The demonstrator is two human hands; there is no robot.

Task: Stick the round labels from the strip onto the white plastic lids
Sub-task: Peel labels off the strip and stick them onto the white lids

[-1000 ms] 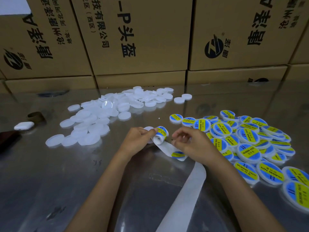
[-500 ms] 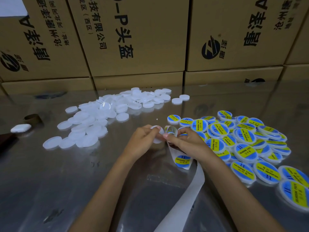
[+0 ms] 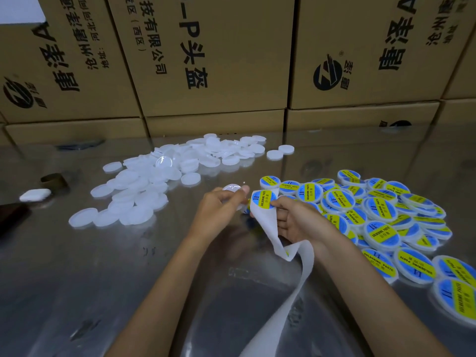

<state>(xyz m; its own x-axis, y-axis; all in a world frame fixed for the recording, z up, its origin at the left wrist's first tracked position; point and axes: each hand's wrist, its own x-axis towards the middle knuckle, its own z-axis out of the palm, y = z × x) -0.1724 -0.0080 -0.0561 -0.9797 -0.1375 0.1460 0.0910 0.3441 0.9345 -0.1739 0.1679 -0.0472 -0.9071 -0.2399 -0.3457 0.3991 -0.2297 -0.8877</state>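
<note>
The person's left hand (image 3: 219, 204) pinches a bare white plastic lid (image 3: 231, 188) between thumb and fingertips, held just above the shiny desk (image 3: 77, 279). The right hand (image 3: 296, 220) grips the white backing strip (image 3: 268, 222), which bends over its fingers and trails down toward the near edge; a round blue-and-yellow label (image 3: 264, 199) reading SOLDERING PASTE sits at the strip's top, just beside the lid. To the left lies a heap of unlabelled lids (image 3: 154, 181); to the right, a pile of labelled lids (image 3: 381, 217). Printed cardboard boxes (image 3: 206, 60) are stacked behind, and a small white case (image 3: 36, 195) rests far left
</note>
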